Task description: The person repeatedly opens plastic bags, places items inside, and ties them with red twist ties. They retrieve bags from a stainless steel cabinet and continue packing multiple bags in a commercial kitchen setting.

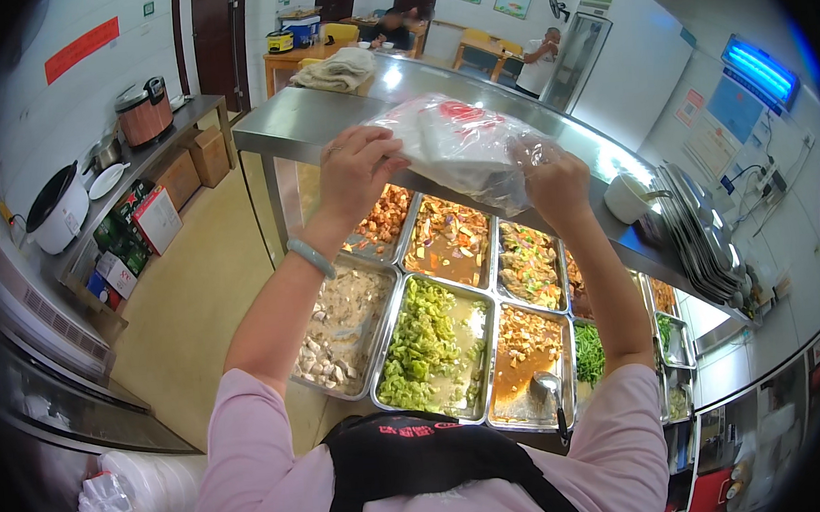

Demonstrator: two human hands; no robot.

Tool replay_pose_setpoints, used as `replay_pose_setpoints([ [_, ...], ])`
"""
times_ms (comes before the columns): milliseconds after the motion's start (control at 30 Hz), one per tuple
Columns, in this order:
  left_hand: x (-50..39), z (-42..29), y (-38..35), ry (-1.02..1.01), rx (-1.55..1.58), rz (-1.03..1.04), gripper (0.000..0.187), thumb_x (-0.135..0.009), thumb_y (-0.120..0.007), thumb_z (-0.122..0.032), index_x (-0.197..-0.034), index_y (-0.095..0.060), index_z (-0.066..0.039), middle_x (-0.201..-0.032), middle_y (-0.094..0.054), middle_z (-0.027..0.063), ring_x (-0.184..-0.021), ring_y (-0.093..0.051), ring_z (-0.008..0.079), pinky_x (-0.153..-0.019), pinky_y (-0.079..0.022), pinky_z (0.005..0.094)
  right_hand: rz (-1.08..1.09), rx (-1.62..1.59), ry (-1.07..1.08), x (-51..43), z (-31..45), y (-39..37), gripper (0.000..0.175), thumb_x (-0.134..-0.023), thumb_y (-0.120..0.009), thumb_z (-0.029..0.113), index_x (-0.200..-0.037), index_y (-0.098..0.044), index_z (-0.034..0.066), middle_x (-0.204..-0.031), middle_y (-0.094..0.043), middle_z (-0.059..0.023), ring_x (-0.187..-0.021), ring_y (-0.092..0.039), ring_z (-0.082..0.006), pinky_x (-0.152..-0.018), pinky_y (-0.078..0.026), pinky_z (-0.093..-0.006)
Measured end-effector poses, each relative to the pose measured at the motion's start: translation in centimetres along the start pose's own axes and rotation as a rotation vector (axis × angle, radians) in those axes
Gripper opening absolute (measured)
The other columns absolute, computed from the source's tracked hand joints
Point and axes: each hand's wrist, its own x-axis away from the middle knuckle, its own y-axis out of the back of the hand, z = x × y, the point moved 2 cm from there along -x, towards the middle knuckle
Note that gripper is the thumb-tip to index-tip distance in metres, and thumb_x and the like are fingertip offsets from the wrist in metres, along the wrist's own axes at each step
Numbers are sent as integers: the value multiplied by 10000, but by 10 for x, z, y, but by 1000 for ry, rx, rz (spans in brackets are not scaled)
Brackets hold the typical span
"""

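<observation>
A clear plastic bag with a red print (456, 147) lies over the steel serving shelf (289, 119), with white contents visible inside. My left hand (362, 162) grips its left edge between thumb and fingers. On the bag's right end, my right hand (553, 180) is closed around the bunched plastic. Below the shelf stand steel trays of food: green vegetables (419, 340), pale sliced food in sauce (328, 363), diced food in brown sauce (527, 333) with a ladle (548, 385), and mixed vegetables with meat (528, 259).
Stacked metal trays (697, 231) and a white bowl (625, 199) stand on the shelf's right part. A folded cloth (335, 70) lies at its left end. Cookers (142, 114) line the left side bench. Beyond the counter are people, one standing near a fridge (574, 63). Plastic bags (116, 510) sit lower left.
</observation>
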Motion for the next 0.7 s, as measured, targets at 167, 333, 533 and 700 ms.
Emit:
replay_pose_setpoints([
  [167, -2, 2, -1, -18, -17, -40, 205, -746, -768, -254, -926, -711, -175, -1030, -669, -37, -1038, -599, 189, -877, -421, 379, -83, -303, -277, 32, -31, 12, 441, -698, -574, -103, -1031, -721, 146, -976, -716, -70, -824, -703, -254, -713, -556, -322],
  [333, -6, 4, -6, -18, -29, -34, 205, -727, -773, -142, -920, -711, -114, -997, -684, 22, -986, -623, 225, -867, -473, 364, -211, -588, -470, 69, -68, 14, 438, -734, -581, -157, -1104, -696, 49, -925, -713, -76, -805, -673, -147, -737, -526, -255],
  [533, -6, 4, -11, -20, -11, -40, 184, -756, -749, -182, -923, -695, -125, -1007, -673, 13, -1000, -613, 234, -861, -429, 383, -305, -918, -666, 81, -83, 19, 374, -768, -629, -70, -1119, -690, 44, -929, -722, -80, -842, -657, -93, -777, -517, -249],
  [700, 2, -8, -9, -22, -93, 18, 301, -787, -716, -159, -1075, -649, -100, -1131, -628, 72, -1111, -558, 293, -938, -409, 419, -186, -673, -557, 46, -108, 78, 407, -734, -581, -96, -1080, -707, 77, -944, -723, -106, -819, -693, -168, -753, -528, -278],
])
